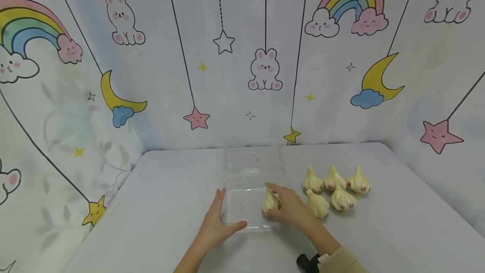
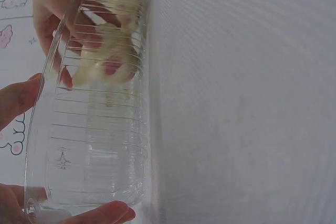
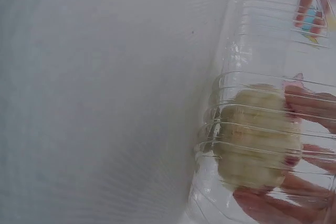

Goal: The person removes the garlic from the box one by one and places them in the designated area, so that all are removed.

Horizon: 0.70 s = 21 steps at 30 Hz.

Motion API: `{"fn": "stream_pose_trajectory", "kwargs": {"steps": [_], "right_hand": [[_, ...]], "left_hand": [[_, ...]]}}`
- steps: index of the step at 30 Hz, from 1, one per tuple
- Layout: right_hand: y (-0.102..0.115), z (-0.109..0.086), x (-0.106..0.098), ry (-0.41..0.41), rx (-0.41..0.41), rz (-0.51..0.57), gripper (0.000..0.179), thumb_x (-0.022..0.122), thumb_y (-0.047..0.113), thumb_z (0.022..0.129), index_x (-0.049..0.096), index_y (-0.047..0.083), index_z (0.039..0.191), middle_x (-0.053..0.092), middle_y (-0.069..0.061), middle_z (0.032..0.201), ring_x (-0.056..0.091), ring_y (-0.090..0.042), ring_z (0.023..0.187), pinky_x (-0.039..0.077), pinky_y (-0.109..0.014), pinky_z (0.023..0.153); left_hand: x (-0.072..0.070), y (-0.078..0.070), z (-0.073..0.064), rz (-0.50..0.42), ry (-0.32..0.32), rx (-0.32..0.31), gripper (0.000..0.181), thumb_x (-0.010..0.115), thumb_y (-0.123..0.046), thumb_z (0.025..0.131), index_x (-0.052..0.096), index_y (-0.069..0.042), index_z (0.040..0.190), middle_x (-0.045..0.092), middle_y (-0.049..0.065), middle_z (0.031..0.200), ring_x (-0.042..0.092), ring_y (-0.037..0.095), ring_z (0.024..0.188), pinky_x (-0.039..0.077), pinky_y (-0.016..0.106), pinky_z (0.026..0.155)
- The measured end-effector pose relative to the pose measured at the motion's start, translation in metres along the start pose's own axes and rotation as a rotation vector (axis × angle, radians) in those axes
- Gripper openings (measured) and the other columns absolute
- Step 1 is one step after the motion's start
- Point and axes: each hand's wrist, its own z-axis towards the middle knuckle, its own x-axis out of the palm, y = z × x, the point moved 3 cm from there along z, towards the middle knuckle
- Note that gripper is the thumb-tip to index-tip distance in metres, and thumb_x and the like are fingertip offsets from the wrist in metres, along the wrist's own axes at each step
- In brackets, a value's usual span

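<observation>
A clear plastic clamshell box lies on the table with its lid folded back. My right hand pinches a garlic bulb between thumb and fingers, inside the box at its right end. Through the ribbed clear wall, the right wrist view shows that bulb low in the box, fingers beside it. My left hand is spread at the near left corner, its fingers straight along the left side and its thumb at the near edge. In the left wrist view, fingertips touch the box's end.
Several more garlic bulbs stand grouped on the white table right of the box, close to my right forearm. A black object is at my right sleeve. Behind the table hangs a printed backdrop.
</observation>
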Motion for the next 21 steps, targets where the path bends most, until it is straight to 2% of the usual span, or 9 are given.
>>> {"fn": "stream_pose_trajectory", "kwargs": {"steps": [16,21], "right_hand": [[0.0028,-0.0028,-0.0030,0.016,-0.029,0.110,0.072,0.082,0.014,0.063,0.051,0.013,0.128,0.062,-0.015,0.106,0.060,-0.031,0.094,0.051,-0.042,0.071],[0.0052,-0.0049,-0.0070,-0.037,-0.016,0.175,0.072,0.082,0.014,0.063,0.051,0.017,0.128,0.063,-0.012,0.105,0.060,-0.030,0.095,0.051,-0.042,0.073]], "left_hand": [[0.0001,0.0007,0.0004,0.002,-0.003,-0.004,0.103,0.081,-0.034,0.066,0.021,-0.001,0.143,0.014,0.027,0.147,0.020,0.048,0.130,0.027,0.061,0.099],[0.0005,0.0012,0.0006,0.000,-0.005,0.000,0.103,0.081,-0.034,0.066,0.021,-0.001,0.143,0.015,0.027,0.147,0.021,0.047,0.130,0.027,0.060,0.099]]}}
